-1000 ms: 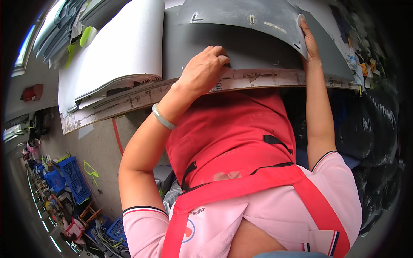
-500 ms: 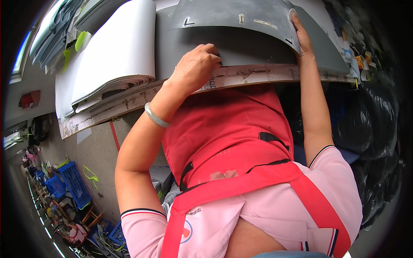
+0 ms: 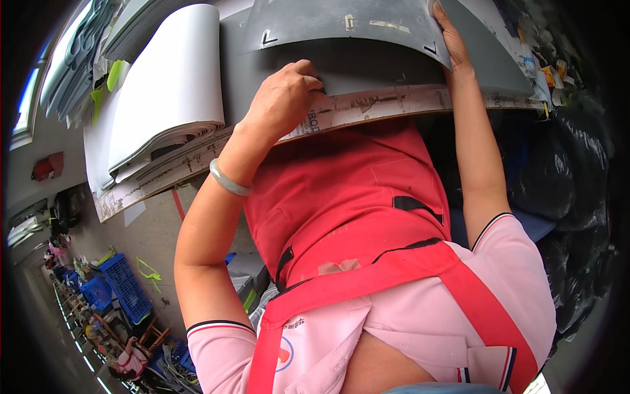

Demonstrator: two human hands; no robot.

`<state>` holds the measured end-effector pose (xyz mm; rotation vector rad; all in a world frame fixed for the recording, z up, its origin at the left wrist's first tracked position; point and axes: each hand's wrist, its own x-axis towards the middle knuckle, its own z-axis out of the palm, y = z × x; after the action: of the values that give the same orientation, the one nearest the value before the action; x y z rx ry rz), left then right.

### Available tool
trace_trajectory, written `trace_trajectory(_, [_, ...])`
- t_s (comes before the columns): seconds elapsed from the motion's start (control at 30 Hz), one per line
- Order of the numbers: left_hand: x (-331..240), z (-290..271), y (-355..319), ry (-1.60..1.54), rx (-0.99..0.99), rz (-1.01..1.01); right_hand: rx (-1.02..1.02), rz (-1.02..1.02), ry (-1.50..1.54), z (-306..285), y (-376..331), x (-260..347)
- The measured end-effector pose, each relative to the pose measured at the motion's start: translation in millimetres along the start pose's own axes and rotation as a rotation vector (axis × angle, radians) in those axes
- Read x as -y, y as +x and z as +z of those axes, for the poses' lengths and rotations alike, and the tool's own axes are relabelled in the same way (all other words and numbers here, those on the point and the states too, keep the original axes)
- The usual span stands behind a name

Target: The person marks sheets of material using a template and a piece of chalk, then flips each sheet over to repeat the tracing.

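My right hand (image 3: pixel 454 41) grips the right edge of a stiff grey panel (image 3: pixel 321 23), its thumb along the rim. The panel carries black corner marks and tape strips, and its near edge is raised above a dark grey sheet (image 3: pixel 367 69) on the bench. My left hand (image 3: pixel 282 95) is closed at the sheet's near edge, its fingers curled together. A bit of something dark shows by its fingertips, too small and covered to name. The left wrist wears a pale bangle (image 3: pixel 228 178).
A thick folded stack of white sheeting (image 3: pixel 167 79) lies left of my left hand. The worn bench edge (image 3: pixel 367 104) runs before my red apron (image 3: pixel 348 190). Black plastic bags (image 3: pixel 558 177) are at right, blue crates (image 3: pixel 126 285) on the floor at left.
The whole view has shifted slightly, carrying bench and panel a little left and up. Both hands keep nearly the same places on the panel and at the sheet's edge.
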<state>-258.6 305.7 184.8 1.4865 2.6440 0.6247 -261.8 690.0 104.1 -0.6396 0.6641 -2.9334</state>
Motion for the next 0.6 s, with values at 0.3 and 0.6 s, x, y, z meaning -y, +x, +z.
trace_trajectory(0.3, [-10,2,-12,0.135,-0.034,0.091,-0.724,-0.022,-0.638,63,2,-11])
trace_trajectory(0.6, [-67,44,74,0.159,0.026,0.282,-0.684,-0.139,-0.599,80,-14,20])
